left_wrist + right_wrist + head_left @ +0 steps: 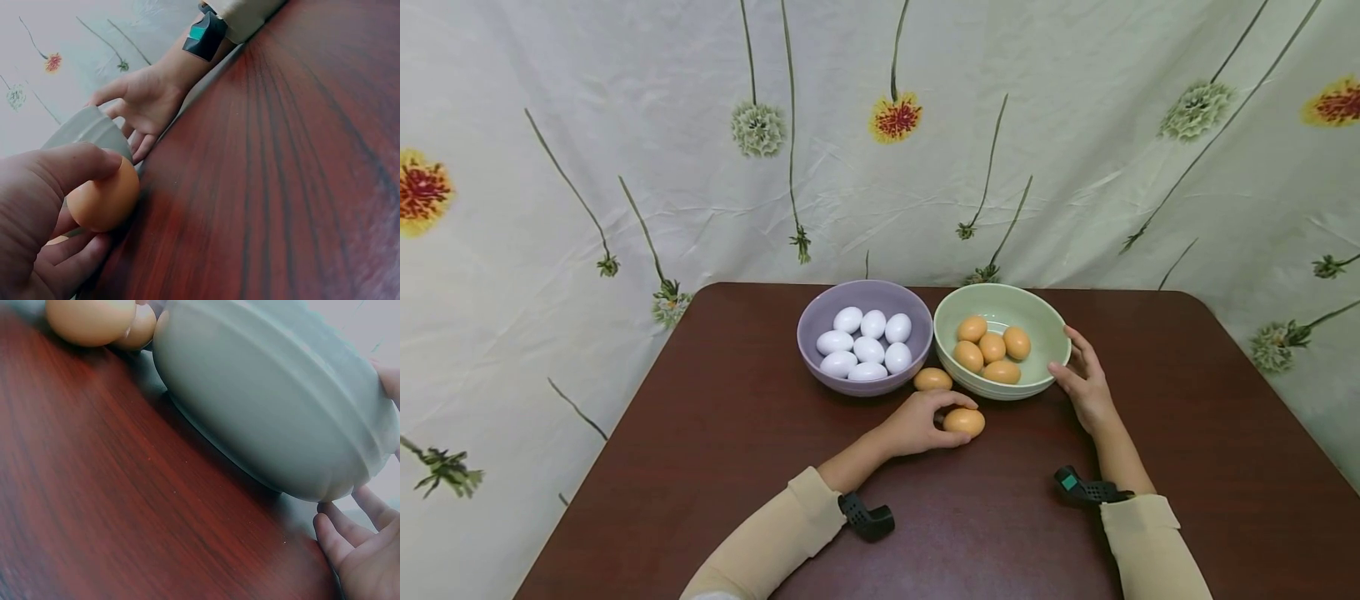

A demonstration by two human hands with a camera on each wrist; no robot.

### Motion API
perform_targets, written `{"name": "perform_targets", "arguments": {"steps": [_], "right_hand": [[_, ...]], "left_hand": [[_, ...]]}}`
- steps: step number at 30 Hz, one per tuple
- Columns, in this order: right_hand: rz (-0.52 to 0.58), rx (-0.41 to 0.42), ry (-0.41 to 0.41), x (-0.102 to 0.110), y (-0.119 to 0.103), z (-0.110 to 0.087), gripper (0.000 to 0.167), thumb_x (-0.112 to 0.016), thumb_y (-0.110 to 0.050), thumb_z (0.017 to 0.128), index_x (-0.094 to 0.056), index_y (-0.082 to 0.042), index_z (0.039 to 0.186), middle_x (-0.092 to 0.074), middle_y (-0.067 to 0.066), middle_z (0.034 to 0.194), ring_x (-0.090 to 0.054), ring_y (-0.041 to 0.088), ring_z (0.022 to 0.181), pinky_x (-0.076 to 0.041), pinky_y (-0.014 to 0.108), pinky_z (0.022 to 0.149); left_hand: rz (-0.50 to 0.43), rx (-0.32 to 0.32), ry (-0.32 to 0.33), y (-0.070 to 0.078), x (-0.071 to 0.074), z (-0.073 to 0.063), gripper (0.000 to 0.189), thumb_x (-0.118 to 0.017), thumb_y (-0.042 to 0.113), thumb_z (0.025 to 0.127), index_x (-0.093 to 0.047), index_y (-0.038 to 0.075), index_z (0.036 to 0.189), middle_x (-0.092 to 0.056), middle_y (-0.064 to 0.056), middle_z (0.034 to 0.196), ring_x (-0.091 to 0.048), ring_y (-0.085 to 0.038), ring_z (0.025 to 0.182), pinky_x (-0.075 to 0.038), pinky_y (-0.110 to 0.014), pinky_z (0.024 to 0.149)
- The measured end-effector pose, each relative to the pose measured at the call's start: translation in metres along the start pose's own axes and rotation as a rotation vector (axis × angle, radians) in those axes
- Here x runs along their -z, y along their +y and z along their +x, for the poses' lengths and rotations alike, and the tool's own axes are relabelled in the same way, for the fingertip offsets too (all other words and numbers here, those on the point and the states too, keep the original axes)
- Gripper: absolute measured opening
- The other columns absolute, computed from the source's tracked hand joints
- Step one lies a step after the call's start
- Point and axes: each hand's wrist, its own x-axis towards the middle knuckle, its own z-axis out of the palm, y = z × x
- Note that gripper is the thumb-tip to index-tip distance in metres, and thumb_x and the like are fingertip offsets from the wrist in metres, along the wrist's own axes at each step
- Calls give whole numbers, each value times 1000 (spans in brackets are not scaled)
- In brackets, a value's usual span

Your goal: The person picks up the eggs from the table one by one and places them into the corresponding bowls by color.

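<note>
My left hand [917, 423] pinches a brown egg [964, 422] between thumb and fingers, low over the table in front of the bowls. The left wrist view shows the thumb across this egg [106, 199]. My right hand [1085, 382] grips the right side of a green bowl [1047, 321], thumb at the rim and fingers around the outer wall. Several brown eggs [992, 347] lie inside that bowl. Another brown egg [932, 379] rests on the table between the two bowls, just beyond my left fingers.
Left of the green bowl, right beside it, stands a purple bowl [808, 333] with several white eggs [868, 349]. Both sit near the far edge of the dark wooden table [730, 400]. Behind hangs a flowered cloth [685, 125].
</note>
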Motion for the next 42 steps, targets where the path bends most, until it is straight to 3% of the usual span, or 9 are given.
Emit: {"name": "perform_targets", "arguments": {"steps": [10,21,28,34,42], "right_hand": [[-2,-6,6,0,0,0,66,-56,-4,96,-27,-18,154,-27,13,145,-48,14,113,-46,17,83],[-4,3,7,0,0,1,66,-55,-3,96,-26,-16,154,-28,14,145,-49,13,111,-46,17,83],[-4,7,2,0,1,1,66,-55,-4,97,-26,-17,154,-28,13,144,-47,14,114,-46,17,84],[-6,13,-2,1,2,1,66,-56,-4,96,-26,-17,154,-29,11,143,-48,14,113,-46,17,83],[23,19,2,0,1,0,64,-56,-2,96,-31,-18,152,-32,7,140,-51,13,109,-47,18,83]], "left_hand": [[-40,6,4,3,9,5,36,-76,14,85,-66,6,119,-63,-3,117,-55,-10,108,-49,-19,85],[-70,-37,2,19,15,10,37,-77,11,84,-67,6,119,-63,-3,115,-54,-7,103,-49,-19,84],[-56,-86,27,32,22,19,36,-78,10,82,-68,6,116,-67,-4,116,-59,-6,104,-51,-21,83],[-10,-80,32,42,30,27,39,-78,13,83,-67,7,119,-65,-4,116,-58,-7,104,-50,-22,84],[-86,-97,44,49,37,42,39,-77,8,82,-65,1,119,-64,-10,119,-60,-15,105,-50,-21,84]]}}
